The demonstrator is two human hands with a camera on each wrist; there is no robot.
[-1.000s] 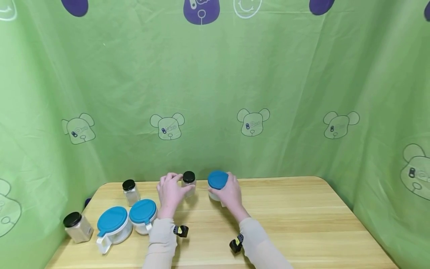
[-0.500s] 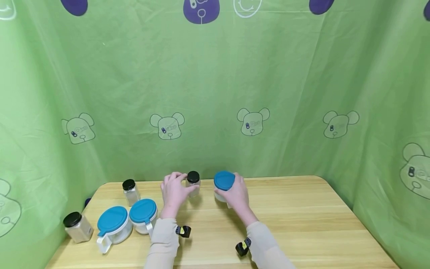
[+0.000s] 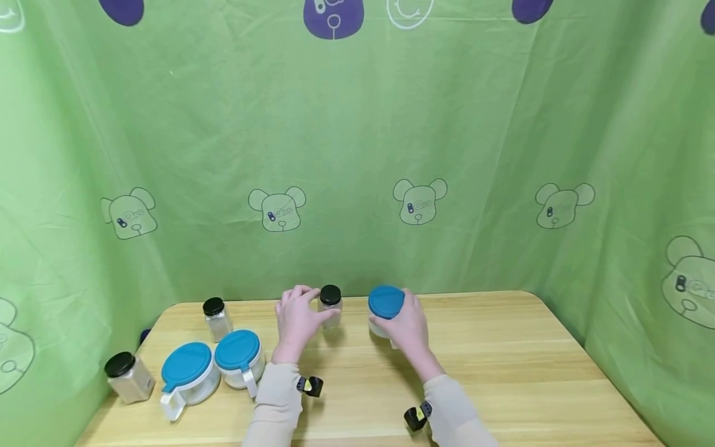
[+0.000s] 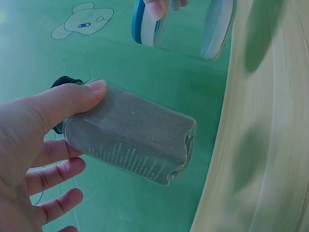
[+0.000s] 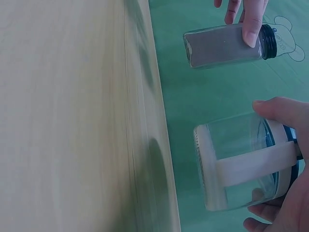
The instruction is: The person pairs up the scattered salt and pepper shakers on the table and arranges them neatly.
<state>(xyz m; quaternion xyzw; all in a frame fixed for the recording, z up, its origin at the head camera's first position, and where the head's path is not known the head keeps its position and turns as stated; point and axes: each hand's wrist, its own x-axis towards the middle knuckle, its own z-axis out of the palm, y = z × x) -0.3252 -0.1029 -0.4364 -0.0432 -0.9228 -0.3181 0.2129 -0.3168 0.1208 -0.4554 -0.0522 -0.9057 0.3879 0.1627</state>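
Note:
My left hand (image 3: 298, 320) pinches a clear spice jar (image 4: 133, 128) near its black screw lid (image 3: 331, 294), thumb on one side. Greyish powder fills the jar, and small print runs along one face. To the right, my right hand (image 3: 410, 327) grips a round glass seasoning pot (image 5: 234, 140) from above, around its blue lid (image 3: 385, 302). A white handle (image 5: 256, 164) runs down the pot's side; some white matter lies at the bottom. Both containers hang above the wooden table (image 3: 503, 360), their shadows falling apart from them.
At the left stand two more seasoning pots with blue lids, a larger one (image 3: 192, 380) and a smaller one (image 3: 239, 357). Two black-lidded jars, one behind (image 3: 219, 323) and one at the table's left edge (image 3: 133, 383), are beside them. A green curtain (image 3: 346, 143) hangs behind.
Both hands have moved to the right together, carrying the spice jar and the blue-lidded pot. The containers at the left have stayed in place.

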